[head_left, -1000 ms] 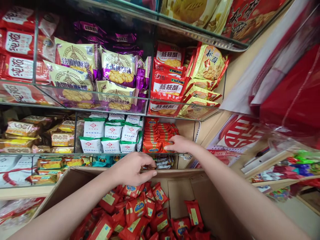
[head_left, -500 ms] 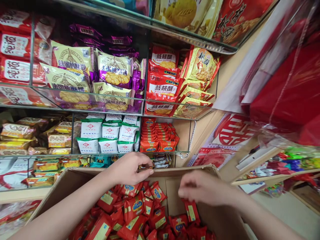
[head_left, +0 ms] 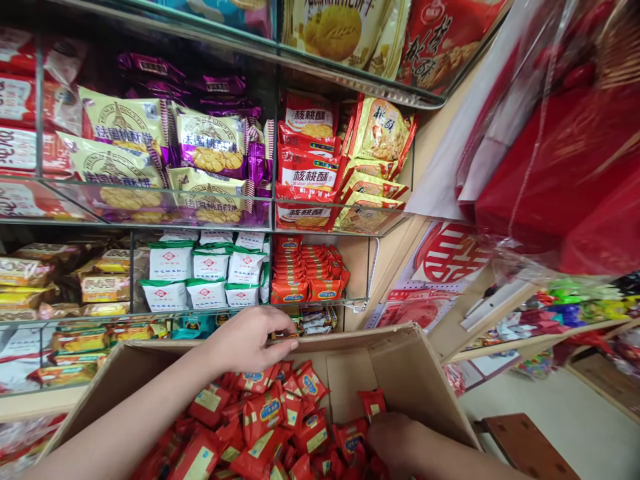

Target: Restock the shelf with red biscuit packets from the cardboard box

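A cardboard box (head_left: 400, 360) holds many small red packets (head_left: 263, 410) with blue and cream labels. Over the box's far edge hangs my left hand (head_left: 257, 339), its thumb and fingers apart with nothing between them. Down in the right side of the box is my right hand (head_left: 393, 437), among the packets beside one red packet; its fingers are hidden. Stacks of similar red packets (head_left: 325, 288) stand in a shelf compartment behind the box, right of white and green packets (head_left: 210, 265).
Glass-fronted shelves (head_left: 200, 223) with purple, cream and red snack bags rise ahead. Red items in clear plastic (head_left: 550, 193) hang at the upper right. A brown stool (head_left: 530, 447) stands on the floor at the lower right.
My right hand has moved down into the box among the packets. My left hand keeps its pose above the far edge. The view has shifted slightly to the right.
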Tool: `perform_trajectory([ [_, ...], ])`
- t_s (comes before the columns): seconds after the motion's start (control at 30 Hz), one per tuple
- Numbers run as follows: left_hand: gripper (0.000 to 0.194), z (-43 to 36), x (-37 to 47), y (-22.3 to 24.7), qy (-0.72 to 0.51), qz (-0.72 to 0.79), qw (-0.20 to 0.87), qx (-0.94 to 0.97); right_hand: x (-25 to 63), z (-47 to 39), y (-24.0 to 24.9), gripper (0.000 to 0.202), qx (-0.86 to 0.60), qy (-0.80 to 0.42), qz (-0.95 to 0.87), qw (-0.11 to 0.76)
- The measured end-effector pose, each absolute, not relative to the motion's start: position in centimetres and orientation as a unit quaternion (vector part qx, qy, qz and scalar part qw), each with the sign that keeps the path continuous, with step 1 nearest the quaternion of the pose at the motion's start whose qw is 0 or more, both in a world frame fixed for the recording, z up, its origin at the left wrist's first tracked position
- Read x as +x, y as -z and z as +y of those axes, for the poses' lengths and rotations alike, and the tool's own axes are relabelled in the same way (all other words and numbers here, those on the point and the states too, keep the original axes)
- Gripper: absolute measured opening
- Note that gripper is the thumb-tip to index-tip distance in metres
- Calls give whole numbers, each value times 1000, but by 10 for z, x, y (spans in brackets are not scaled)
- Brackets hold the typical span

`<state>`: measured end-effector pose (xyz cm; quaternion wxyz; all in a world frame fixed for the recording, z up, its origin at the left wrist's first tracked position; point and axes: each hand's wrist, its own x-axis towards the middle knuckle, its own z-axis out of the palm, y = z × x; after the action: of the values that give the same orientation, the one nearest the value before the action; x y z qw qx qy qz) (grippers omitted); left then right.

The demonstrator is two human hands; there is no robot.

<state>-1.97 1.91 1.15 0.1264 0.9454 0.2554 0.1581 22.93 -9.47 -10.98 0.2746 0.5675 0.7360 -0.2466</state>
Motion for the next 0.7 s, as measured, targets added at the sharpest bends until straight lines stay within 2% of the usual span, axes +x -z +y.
perform_trajectory([
  [0.1,20,20,-20,-11,-162,254,125,945,226,-96,100,23,562,177,741,322],
  [0.23,20,22,-20,-11,-167,248,126,946,227,-94,88,31,587,154,750,262],
  [0.4,20,20,-19,-11,-172,246,134,944,238,-85,49,23,580,183,774,177],
  [0.47,22,20,-19,-11,-171,249,140,943,242,-79,25,24,569,226,786,87],
  [0.6,31,20,-19,-13,-157,236,185,941,233,-66,-5,29,540,401,713,-196],
  [0.7,36,21,-20,-14,-154,209,233,937,215,-58,-8,29,506,457,675,-282],
])
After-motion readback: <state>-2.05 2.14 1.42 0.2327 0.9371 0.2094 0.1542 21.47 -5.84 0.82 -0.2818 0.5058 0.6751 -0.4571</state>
